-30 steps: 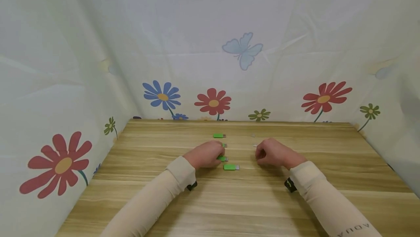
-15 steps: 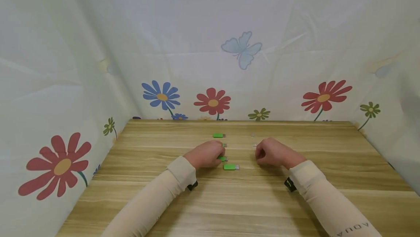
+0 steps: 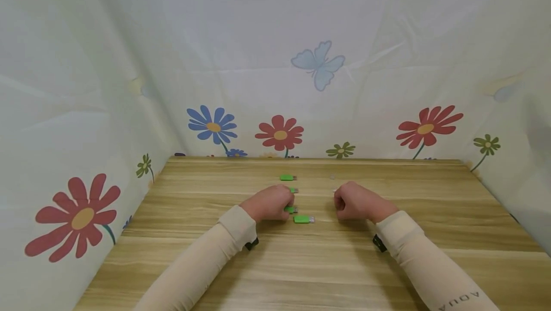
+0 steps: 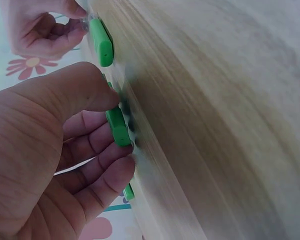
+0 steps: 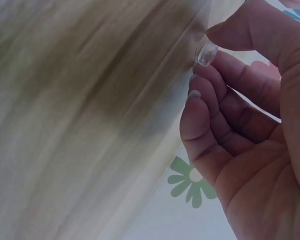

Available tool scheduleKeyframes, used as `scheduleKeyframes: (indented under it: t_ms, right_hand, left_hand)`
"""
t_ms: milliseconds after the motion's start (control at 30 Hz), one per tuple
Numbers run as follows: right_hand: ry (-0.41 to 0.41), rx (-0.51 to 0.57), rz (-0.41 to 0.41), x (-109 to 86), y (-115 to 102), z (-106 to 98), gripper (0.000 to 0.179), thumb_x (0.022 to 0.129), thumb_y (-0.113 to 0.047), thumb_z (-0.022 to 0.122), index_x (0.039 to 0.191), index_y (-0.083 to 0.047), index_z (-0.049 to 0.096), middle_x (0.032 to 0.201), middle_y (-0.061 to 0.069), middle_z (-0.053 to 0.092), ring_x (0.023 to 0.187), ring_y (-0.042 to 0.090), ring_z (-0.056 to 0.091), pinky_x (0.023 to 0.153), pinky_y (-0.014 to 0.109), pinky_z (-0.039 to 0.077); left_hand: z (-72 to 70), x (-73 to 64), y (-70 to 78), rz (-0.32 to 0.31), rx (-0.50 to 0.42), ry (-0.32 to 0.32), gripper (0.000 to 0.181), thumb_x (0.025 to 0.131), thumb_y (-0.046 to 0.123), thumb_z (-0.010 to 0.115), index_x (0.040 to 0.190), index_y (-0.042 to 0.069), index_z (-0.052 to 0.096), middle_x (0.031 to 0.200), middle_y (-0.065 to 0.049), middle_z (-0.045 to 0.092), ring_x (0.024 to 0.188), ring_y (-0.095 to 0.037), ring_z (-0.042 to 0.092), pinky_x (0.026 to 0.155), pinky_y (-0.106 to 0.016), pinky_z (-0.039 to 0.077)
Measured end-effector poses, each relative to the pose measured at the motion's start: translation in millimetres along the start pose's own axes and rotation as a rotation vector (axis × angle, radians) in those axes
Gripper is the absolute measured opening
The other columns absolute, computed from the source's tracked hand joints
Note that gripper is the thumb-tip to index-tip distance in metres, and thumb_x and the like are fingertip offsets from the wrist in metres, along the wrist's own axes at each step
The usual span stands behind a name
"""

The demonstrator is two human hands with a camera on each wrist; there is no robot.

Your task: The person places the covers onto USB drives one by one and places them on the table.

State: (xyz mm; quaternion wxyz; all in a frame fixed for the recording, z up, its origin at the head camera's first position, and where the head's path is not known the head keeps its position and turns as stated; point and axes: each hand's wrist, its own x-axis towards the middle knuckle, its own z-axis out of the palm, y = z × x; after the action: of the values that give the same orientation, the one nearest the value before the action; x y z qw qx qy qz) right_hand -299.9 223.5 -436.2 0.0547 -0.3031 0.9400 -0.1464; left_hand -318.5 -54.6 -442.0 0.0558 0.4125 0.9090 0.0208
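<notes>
My left hand (image 3: 269,203) pinches a green USB stick (image 4: 119,131) between thumb and fingers, low at the tabletop. Its metal plug points right in the head view, toward the other hand. Nearer to me lies another green USB stick (image 3: 304,219), close to the left fingertips but apart from them. Across the gap, my right hand (image 3: 359,202) has a small clear plastic cap (image 5: 206,53) between thumb and index finger, just at the wood surface. In the head view this cap is hidden behind the fingers.
Beyond the left hand lie two more green USB sticks (image 3: 287,177), one partly covered by the hand. Two small clear caps (image 3: 333,177) lie beyond the right hand. The wooden table (image 3: 310,272) ends at a flowered curtain (image 3: 241,72).
My right hand has shifted very slightly left. The USB stick in my left hand has moved a touch left and nearer to me. The loose sticks stay where they were.
</notes>
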Motion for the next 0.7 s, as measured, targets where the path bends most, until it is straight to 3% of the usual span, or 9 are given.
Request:
scheduleKeyframes:
  t_ms: [300,467,700]
  right_hand:
    - [0.016,0.019,-0.012,-1.5,4,2,0.015,0.072,-0.006,0.075,0.070,-0.017,0.064,0.065,-0.010,0.056,0.061,0.004,0.048,0.059,0.022,0.043]
    - [0.035,0.027,-0.014,-3.2,7,1,0.011,0.072,-0.008,0.076,0.073,-0.015,0.068,0.068,-0.010,0.060,0.063,0.004,0.051,0.060,0.023,0.045]
    - [0.056,0.039,-0.003,-7.6,3,-5,0.012,0.073,-0.007,0.075,0.075,-0.016,0.068,0.071,-0.007,0.062,0.065,0.005,0.052,0.063,0.024,0.046]
  left_hand:
    - [-2.5,-5.5,-2.6,-0.021,-0.083,0.026,0.019,0.089,0.017,0.076,0.075,0.017,0.063,0.068,0.006,0.050,0.063,-0.010,0.046,0.061,-0.021,0.039]
    - [-6.6,-9.3,-2.8,-0.044,-0.151,0.023,0.016,0.089,0.016,0.077,0.076,0.018,0.066,0.067,0.005,0.053,0.061,-0.011,0.049,0.059,-0.021,0.041]
    - [-7.0,-10.5,-3.9,-0.040,-0.139,0.036,0.011,0.088,0.017,0.078,0.081,0.018,0.069,0.072,0.006,0.059,0.062,-0.009,0.052,0.060,-0.020,0.044]
